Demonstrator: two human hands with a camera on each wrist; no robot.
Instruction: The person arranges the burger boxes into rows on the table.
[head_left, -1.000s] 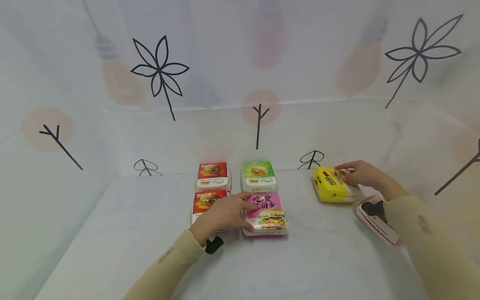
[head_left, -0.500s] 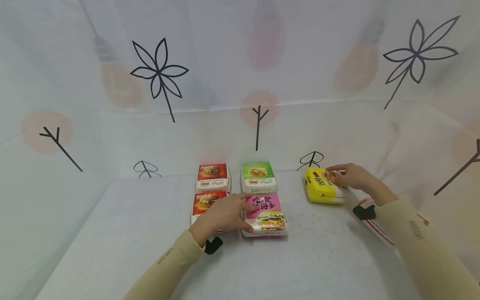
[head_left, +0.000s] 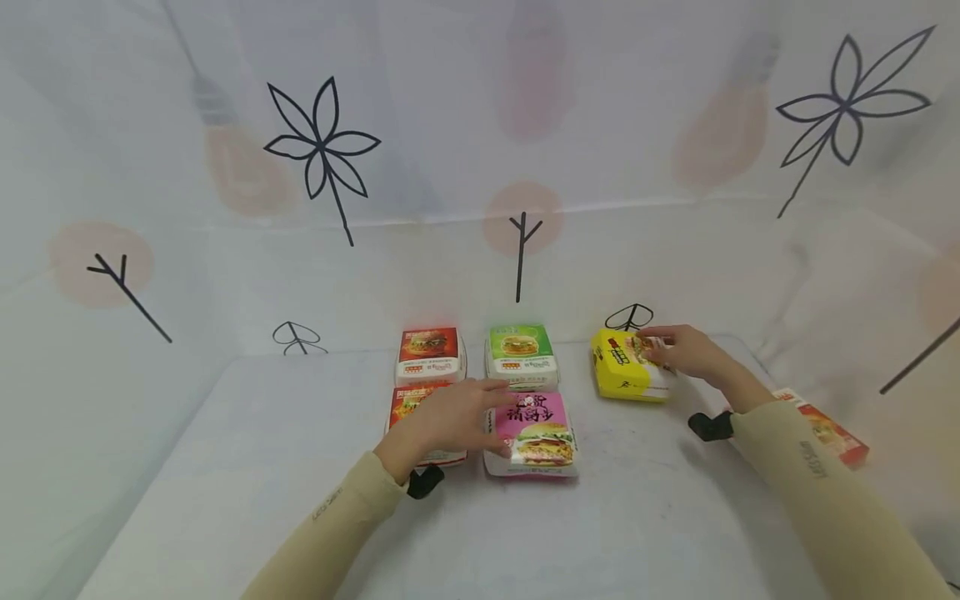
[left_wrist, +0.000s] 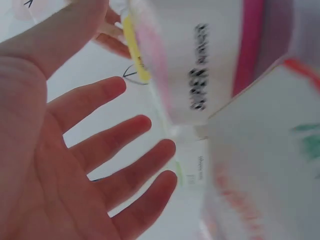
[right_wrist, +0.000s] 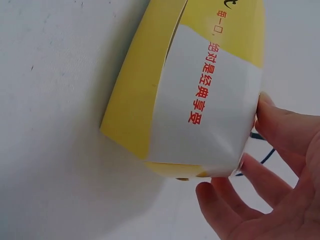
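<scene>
Right hand point(head_left: 693, 357) grips a glossy yellow-white cardboard box point(head_left: 624, 377) near the table's back edge point(head_left: 345, 356). Left hand point(head_left: 450, 419) splays loose fingers.

The near-left red-and-white cardboard burger box point(head_left: 407, 402) is partly hidden by the left hand point(head_left: 450, 415). The rightmost red-and-white cardboard box point(head_left: 834, 429) is partly covered by the beige right sleeve point(head_left: 813, 479). The right hand point(head_left: 688, 352) obscures the right part of the yellow-and-white cardboard box point(head_left: 624, 372). Left wrist view: the side print of the pink-and-white cardboard box point(left_wrist: 180, 65) is blurred. Fine print on the far green-and-white cardboard box point(head_left: 525, 367) is too small to read.
</scene>
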